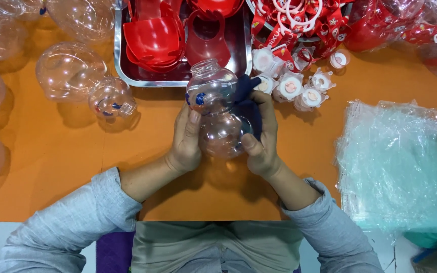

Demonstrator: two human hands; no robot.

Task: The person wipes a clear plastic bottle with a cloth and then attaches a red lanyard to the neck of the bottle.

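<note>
A clear plastic figure-shaped bottle (217,114) with blue painted eyes is held above the orange table (67,167), neck pointing away from me. My left hand (185,139) grips its left side. My right hand (261,136) grips its right side and presses a dark blue cloth (249,103) against the bottle.
A metal tray (178,78) holds red plastic parts. White caps (292,86) and red straps (299,23) lie at the back right. Several clear bottles (84,81) lie at the left. A stack of clear plastic bags (395,162) rests at the right.
</note>
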